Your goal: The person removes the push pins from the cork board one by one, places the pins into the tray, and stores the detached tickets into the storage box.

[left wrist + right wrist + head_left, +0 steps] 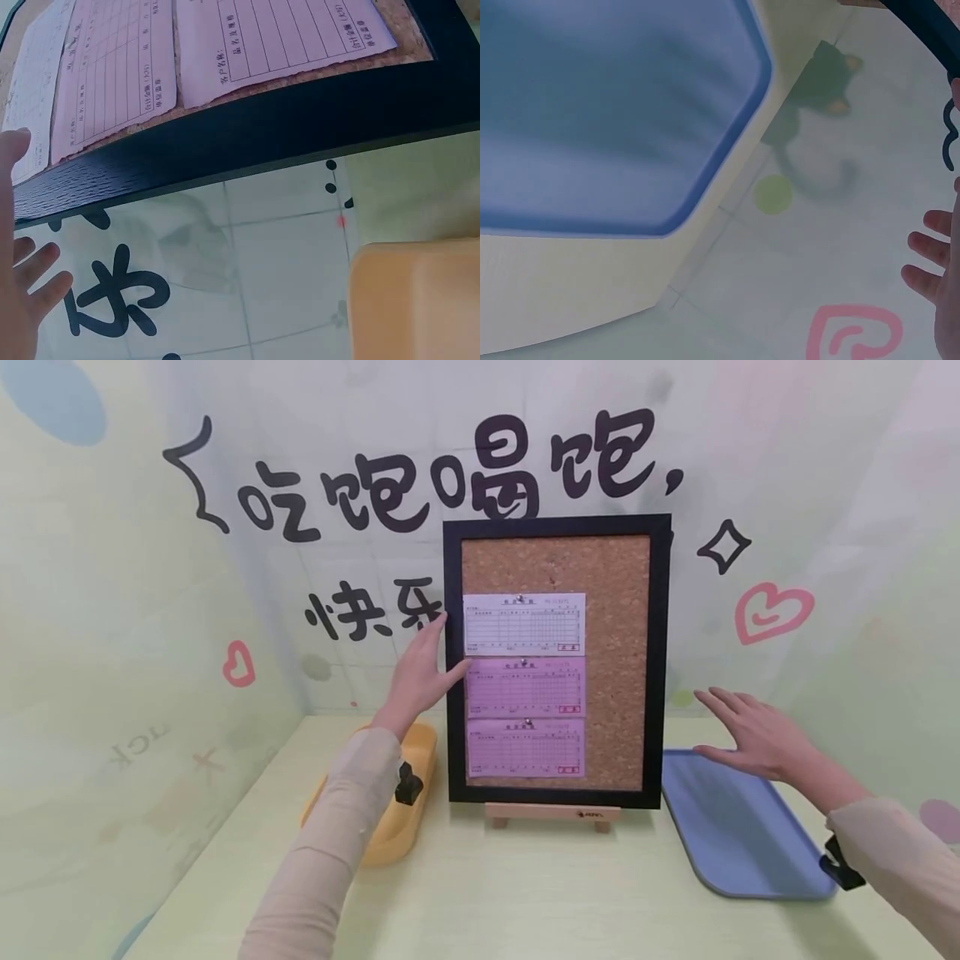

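black-framed cork board [617,660] with one white slip [523,628] and two purple slips [525,750] (hands [418,678] [765,740] spread, one at each side)

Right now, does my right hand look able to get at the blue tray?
Probably yes: your right hand appears empty and close to the blue tray, and nothing visible stands between them.

The left hand [19,304], fingers apart, is at the black frame [247,139], where 2 pink slips [285,41] adjoin 1 whitish slip [34,90]; an orange container [427,307] stands nearby.
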Motion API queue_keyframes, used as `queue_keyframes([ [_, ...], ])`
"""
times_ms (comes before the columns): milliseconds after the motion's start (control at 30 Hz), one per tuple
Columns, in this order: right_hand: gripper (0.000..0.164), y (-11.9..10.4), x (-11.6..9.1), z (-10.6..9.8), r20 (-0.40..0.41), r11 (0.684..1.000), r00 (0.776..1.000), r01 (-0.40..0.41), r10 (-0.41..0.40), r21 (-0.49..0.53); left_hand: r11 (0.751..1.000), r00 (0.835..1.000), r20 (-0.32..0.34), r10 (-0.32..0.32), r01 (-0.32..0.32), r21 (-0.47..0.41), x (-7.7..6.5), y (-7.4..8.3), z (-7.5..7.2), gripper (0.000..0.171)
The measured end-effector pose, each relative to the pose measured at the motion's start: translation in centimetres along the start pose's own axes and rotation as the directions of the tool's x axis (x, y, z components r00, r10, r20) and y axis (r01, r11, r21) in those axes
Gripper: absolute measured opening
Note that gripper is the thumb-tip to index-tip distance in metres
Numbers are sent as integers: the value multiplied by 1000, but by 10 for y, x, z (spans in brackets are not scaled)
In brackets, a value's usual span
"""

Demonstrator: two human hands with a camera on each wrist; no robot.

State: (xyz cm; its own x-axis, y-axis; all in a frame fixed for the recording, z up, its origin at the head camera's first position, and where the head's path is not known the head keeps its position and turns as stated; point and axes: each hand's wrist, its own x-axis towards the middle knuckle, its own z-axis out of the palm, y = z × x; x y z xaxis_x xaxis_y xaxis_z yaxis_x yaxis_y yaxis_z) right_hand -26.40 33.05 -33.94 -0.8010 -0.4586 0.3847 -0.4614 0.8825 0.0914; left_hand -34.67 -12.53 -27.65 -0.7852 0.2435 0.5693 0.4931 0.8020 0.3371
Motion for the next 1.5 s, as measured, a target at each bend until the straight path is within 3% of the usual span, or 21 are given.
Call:
queue_keyframes([
  [133, 77, -2, 6, -1, -99, 997, 993, 73, -69, 32, 1000, 1000, -5, -18, 18, -11, 1, 0, 0, 78],
  [367, 72, 0, 20, -7, -292, 980, 940, 194, -174, 42, 999, 999, -1, -39, 39, -31, 4, 0, 3, 77],
  [433, 71, 0, 25, -9, -346, 974, 917, 223, -200, 28, 999, 999, -9, -39, 38, -32, 5, 0, 5, 76],
  [567, 70, -3, 34, -14, -469, 961, 846, 276, -255, -24, 997, 997, -33, -66, 64, -47, 7, 2, 8, 76],
  [700, 64, -9, 43, -20, -546, 952, 788, 301, -285, -63, 982, 990, -65, -126, 115, -147, 10, 7, 14, 74],
  [800, 62, -14, 50, -25, -553, 948, 779, 309, -295, -71, 966, 980, -105, -166, 141, -216, 11, 9, 18, 73],
  [933, 59, -22, 58, -30, -541, 941, 780, 332, -315, -70, 963, 970, -158, -185, 147, -226, 12, 12, 22, 72],
  [1133, 54, -34, 72, -34, -595, 925, 731, 376, -335, -58, 967, 962, -199, -189, 146, -211, 12, 12, 24, 72],
  [1200, 53, -38, 76, -36, -609, 925, 724, 377, -325, -46, 967, 960, -206, -188, 145, -208, 13, 13, 25, 72],
  [1333, 53, -46, 86, -41, -609, 930, 732, 366, -304, -24, 968, 958, -221, -184, 138, -208, 14, 13, 24, 72],
  [1433, 56, -52, 93, -43, -592, 932, 751, 363, -292, 1, 969, 958, -217, -186, 143, -202, 14, 13, 24, 73],
  [1500, 45, -56, 99, -44, -577, 932, 766, 363, -281, 28, 970, 960, -211, -186, 145, -198, 14, 14, 25, 73],
])
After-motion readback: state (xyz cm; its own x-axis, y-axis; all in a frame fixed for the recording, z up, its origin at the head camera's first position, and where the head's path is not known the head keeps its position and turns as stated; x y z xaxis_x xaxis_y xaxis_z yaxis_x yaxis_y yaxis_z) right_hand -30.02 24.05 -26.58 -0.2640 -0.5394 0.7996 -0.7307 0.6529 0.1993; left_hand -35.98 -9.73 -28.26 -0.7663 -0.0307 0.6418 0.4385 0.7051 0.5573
